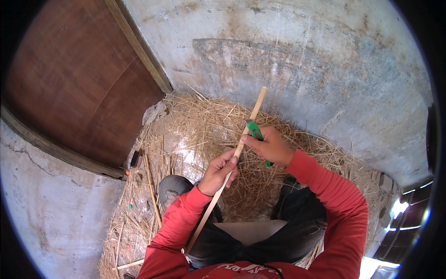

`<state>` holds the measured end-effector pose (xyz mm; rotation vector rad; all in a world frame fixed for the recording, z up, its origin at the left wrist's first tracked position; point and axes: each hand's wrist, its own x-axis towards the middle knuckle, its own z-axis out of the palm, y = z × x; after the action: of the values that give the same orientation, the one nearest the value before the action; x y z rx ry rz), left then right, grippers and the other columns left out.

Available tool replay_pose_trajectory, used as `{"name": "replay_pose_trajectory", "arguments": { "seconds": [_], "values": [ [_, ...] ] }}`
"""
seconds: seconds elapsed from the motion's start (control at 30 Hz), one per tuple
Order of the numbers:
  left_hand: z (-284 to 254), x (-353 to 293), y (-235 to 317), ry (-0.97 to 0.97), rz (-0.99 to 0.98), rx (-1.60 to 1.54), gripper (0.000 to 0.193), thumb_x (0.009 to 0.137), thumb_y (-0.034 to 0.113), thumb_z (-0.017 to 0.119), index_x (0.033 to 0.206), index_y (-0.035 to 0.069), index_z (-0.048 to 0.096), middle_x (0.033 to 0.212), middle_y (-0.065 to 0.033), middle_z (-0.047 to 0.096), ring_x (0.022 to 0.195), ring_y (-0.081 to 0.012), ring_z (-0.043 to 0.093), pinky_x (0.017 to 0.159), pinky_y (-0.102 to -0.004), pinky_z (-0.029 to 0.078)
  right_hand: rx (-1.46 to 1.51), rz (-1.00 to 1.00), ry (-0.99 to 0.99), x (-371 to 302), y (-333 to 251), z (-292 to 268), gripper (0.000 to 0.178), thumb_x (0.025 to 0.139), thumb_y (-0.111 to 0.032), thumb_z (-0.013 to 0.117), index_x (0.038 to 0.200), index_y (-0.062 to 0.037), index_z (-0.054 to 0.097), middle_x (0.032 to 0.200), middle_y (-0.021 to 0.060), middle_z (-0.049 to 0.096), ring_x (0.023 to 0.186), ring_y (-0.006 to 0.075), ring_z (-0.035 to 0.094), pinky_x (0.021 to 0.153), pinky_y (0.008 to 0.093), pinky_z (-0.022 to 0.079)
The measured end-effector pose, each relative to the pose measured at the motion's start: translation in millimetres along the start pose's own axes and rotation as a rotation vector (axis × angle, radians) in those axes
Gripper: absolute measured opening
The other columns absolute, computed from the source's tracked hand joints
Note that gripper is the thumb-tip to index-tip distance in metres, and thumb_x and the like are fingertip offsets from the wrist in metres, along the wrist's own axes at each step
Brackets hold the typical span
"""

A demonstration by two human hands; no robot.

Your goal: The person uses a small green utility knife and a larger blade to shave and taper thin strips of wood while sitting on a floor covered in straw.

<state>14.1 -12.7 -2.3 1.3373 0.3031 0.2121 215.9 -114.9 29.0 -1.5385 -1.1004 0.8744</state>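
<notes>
A long, flat, pale strip that looks like split bamboo or wood [258, 103] slants across the middle, from my lap up toward the wall. My left hand [220, 172] is closed around it near its middle, thumb on top. Farther up the strip, my right hand [268, 145] grips a green utility knife [254, 130]. The knife's blade end lies against the strip, and the right thumb presses by the strip just below it. The knife's rear end shows under my right palm.
Straw and thin shavings [209, 114] cover the floor around my legs. Several long strips [151, 186] lie at the left, near a small dark object [135, 159]. A stained grey wall [297, 69] rises ahead, and a brown door panel [88, 79] stands at the upper left.
</notes>
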Motion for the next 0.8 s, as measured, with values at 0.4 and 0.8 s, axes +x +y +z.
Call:
{"name": "replay_pose_trajectory", "arguments": {
  "seconds": [0.4, 0.8],
  "values": [
    [-5.2, 4.2, -6.8, 0.082, 0.01, -0.021, 0.04, 0.111, 0.024, 0.039, 0.143, 0.002, 0.048, 0.069, -0.0025, 0.056, 0.046, -0.0076, 0.047, 0.044, -0.0201, 0.038, -0.272, -0.131, 0.072, -7.4, -7.6, -0.1, 0.041, 0.104, -0.035, 0.054, 0.097, 0.0027, 0.068, 0.068, 0.0166, 0.062, 0.064, 0.0289, 0.061, 0.063, 0.0407, 0.046],
    [-10.7, -1.4, -3.2, 0.071, 0.066, -0.168, 0.046, 0.109, 0.018, 0.045, 0.152, 0.004, 0.038, 0.076, -0.0023, 0.055, 0.048, -0.0074, 0.046, 0.045, -0.0206, 0.036, -0.565, -0.203, -0.12, -27.7, -0.2, 32.1, 0.032, 0.094, -0.03, 0.061, 0.097, 0.0015, 0.057, 0.068, 0.0239, 0.061, 0.066, 0.0448, 0.064, 0.06, 0.0528, 0.048]
  ]
}}
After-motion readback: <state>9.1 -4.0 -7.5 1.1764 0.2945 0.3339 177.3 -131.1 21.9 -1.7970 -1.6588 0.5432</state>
